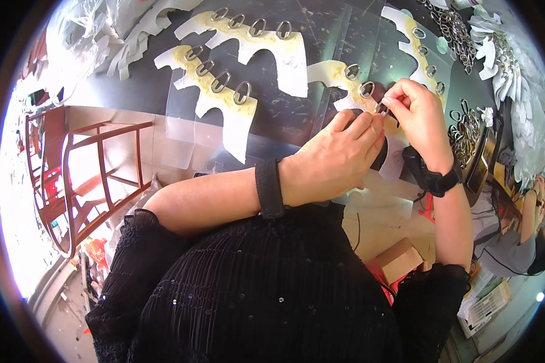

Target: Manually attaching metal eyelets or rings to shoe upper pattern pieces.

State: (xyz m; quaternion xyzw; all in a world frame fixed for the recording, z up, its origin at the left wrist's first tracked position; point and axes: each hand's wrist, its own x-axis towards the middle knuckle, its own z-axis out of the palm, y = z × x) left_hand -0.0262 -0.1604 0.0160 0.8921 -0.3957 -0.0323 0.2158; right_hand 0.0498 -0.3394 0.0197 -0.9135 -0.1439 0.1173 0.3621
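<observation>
My right hand (419, 115) pinches a small metal ring (378, 109) at the edge of a white scalloped strip (330, 73) with a yellowish coated band. Close against it, my left hand (336, 151) is closed, its fingertips at the same end of the strip. A dark rounded thing (380, 156) shows at the side of the left hand; its kind is hidden. Two oval metal rings (367, 89) lie along the strip's yellowish band. Similar strips with rings lie at the left (224, 100), at the top (266, 43) and at the upper right (419, 49).
Clear plastic sheets (180, 136) lie on the dark tabletop (142, 91). Loose rings (464, 130) are heaped at right, with metal chain (453, 30) beyond. White pieces (106, 36) pile up far left. A wooden chair (106, 142) stands left; another person (521, 242) sits right.
</observation>
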